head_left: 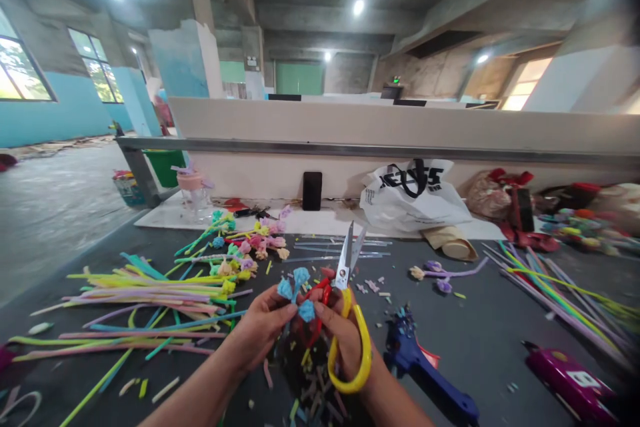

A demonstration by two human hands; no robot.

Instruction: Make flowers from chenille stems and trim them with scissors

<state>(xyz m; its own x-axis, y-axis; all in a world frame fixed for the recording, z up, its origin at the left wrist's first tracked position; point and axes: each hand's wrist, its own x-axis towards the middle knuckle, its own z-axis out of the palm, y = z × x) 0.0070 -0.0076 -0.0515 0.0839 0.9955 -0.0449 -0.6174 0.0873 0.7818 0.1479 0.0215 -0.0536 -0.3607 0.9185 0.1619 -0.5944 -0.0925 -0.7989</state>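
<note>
My left hand (pixel 270 320) pinches a blue pipe-cleaner flower sprig (pixel 301 276) made of several small blue buds. Close beside it, my right hand (pixel 345 330) has scissors (pixel 369 347) with yellow handles hooked on it, blades up and slightly apart. The fingertips of that hand touch the lowest blue bud. A red piece (pixel 326 293) shows behind those fingers; whether it is held or lies beyond, I cannot tell. Below the hands, cut pipe-cleaner bits (pixel 320 387) are scattered.
Loose pipe cleaners (pixel 150 293) and finished flowers (pixel 255 240) lie to the left. On the right are a blue glue gun (pixel 430 373), a purple tool (pixel 567 377) and more pipe cleaners (pixel 565 300). A phone (pixel 313 191) and white bag (pixel 415 197) stand at the back.
</note>
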